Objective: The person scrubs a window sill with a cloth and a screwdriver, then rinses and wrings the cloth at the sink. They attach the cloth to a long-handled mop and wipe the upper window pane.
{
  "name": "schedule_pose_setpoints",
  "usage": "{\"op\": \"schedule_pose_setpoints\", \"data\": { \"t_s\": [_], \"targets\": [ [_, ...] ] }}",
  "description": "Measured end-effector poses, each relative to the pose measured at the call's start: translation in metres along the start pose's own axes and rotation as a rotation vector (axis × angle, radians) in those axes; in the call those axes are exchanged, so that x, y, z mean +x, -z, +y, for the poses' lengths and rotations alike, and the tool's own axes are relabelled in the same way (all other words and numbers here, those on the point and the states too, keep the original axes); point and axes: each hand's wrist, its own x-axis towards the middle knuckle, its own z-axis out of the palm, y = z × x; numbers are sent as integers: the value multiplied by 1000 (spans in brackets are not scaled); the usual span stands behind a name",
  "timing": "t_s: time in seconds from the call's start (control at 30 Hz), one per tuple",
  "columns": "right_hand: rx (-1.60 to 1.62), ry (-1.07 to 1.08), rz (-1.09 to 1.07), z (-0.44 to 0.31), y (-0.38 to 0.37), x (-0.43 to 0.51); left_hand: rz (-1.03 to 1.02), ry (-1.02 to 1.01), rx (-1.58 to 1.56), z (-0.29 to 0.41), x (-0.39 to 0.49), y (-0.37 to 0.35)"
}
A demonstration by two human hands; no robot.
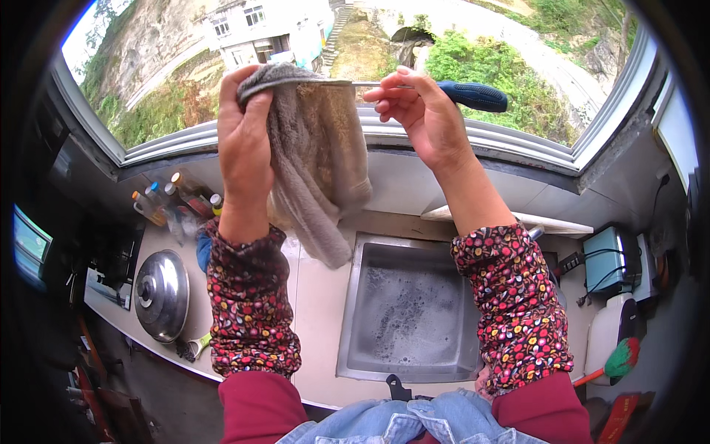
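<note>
Up in front of the window, my left hand (244, 139) grips the upper left corner of a grey-brown towel (316, 144). The cloth hangs down in folds towards the counter and looks damp or soiled in places. My right hand (430, 122) pinches the thin metal shaft of a screwdriver with a dark blue handle (474, 96). That shaft lies level and runs left to the towel's top edge; its tip is hidden by the cloth. Below both hands, a stainless steel sink (348, 316) holds shallow water with bubbles.
Several bottles (188, 191) stand by the wall at left, behind a domed metal lid (172, 294). A green-handled brush (199, 345) lies near the counter (319, 327) edge. At right sit a light-blue box-shaped appliance (602, 261) with cords and a white container (604, 333).
</note>
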Motion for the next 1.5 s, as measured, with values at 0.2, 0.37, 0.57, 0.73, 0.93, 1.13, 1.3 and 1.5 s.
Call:
{"op": "schedule_pose_setpoints", "data": {
  "t_s": [0.2,0.37,0.57,0.73,0.93,1.13,1.3,1.5],
  "targets": [
    [-204,-55,44,-7,4,-47,-122,278,61,24,27,-23],
    [-314,-227,-2,-2,10,-86,-194,436,5,36,21,-42],
    [452,-302,-116,10,56,-113,-217,471,58,27,23,-37],
    [617,-140,-113,13,48,-135,-168,479,66,17,14,-32],
    [532,-53,115,-7,61,-149,-329,326,118,28,13,-51],
    [216,-252,248,0,70,-208,-184,455,142,51,46,-27],
    [-110,-251,339,32,48,-218,-133,464,182,60,58,-34],
    [3,-426,206,79,24,-218,-144,127,592,101,5,-71]
  ]
}}
